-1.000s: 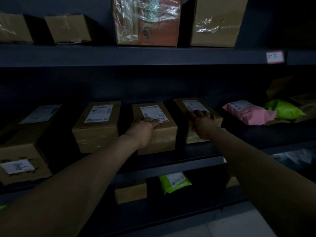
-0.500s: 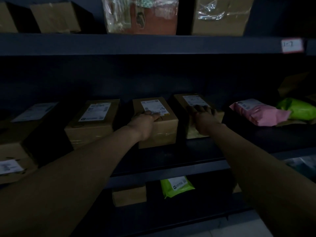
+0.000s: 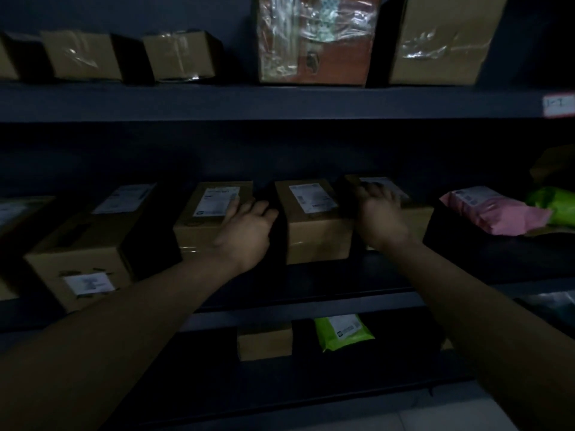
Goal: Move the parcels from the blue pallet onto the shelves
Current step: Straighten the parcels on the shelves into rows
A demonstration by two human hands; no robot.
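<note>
Two hands lay on parcels on the middle shelf (image 3: 311,301), at the centre of the frame. The left hand (image 3: 245,231) rested open, fingers straight, on the labelled parcel (image 3: 199,231) left of centre. The right hand (image 3: 379,216) lay open, fingers spread, on the right parcel (image 3: 418,219). A third parcel (image 3: 314,231) sat between them.

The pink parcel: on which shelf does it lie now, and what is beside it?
In the head view, the pink parcel lies on the middle shelf, toward the right, between a cardboard box under the right hand and a lime-green bag.
</note>
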